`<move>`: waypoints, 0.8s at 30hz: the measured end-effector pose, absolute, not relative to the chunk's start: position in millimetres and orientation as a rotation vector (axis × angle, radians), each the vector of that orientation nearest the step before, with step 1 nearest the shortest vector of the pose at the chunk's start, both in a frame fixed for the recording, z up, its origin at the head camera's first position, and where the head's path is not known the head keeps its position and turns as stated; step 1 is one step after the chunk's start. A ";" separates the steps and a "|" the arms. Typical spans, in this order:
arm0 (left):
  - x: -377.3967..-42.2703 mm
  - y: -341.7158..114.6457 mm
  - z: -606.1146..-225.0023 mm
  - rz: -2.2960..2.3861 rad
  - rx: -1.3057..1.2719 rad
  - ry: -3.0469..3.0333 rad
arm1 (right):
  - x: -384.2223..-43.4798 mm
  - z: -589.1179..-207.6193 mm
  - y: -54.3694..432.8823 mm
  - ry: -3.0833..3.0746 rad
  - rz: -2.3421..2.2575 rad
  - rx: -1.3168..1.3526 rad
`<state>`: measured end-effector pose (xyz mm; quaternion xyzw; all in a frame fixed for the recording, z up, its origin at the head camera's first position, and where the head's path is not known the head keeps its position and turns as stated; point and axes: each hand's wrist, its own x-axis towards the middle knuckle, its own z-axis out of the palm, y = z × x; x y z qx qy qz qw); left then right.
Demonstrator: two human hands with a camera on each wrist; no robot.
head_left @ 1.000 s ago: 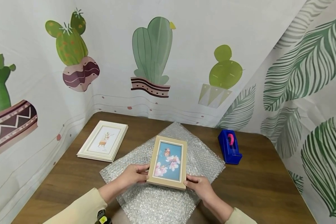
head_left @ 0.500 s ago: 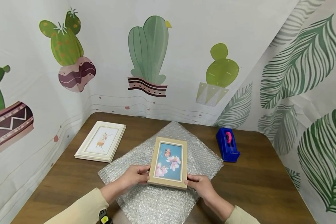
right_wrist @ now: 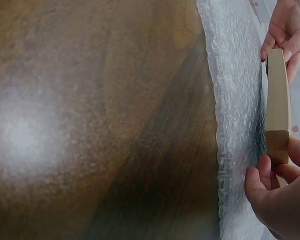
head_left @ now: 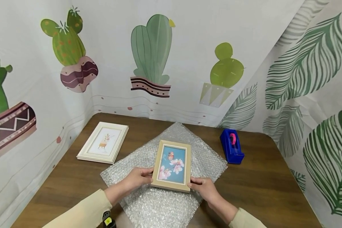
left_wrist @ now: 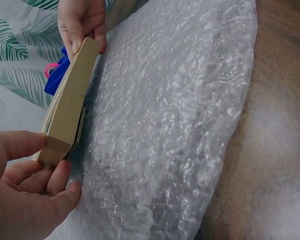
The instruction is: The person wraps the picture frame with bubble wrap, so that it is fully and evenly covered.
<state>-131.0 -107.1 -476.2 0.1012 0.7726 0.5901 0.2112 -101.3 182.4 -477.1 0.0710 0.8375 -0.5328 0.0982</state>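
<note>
A picture frame (head_left: 171,166) with a light wood border, showing a bird and pink blossoms on blue, is held between both hands over a sheet of bubble wrap (head_left: 159,205). My left hand (head_left: 136,178) grips its left edge near the lower corner, thumb in front and fingers behind. On the opposite edge, my right hand (head_left: 204,188) pinches the lower right corner. Both wrist views show the frame's thick side (left_wrist: 72,97) tilted above the bubble wrap, with fingertips curled under its back. The wrap lies as a diamond on the wooden table.
At the back left of the table (head_left: 262,186) lies a stack of cream picture frames (head_left: 102,142), the top one with a potted plant print. A blue tape dispenser (head_left: 232,148) with a pink core stands at the right. Behind the table hangs a cactus-printed cloth (head_left: 188,47).
The head view has shifted slightly. Both hands keep the same grip on the picture frame, which stays over the bubble wrap.
</note>
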 end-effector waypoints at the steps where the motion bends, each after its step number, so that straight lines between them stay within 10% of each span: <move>1: -131.2 -107.3 -476.2 1.640 0.279 2.143 | -101.6 -477.3 182.2 2.479 -1.574 0.214; 24: -135.0 -107.2 -481.4 1.609 0.227 2.162 | -104.1 -480.9 180.2 2.542 -1.510 0.142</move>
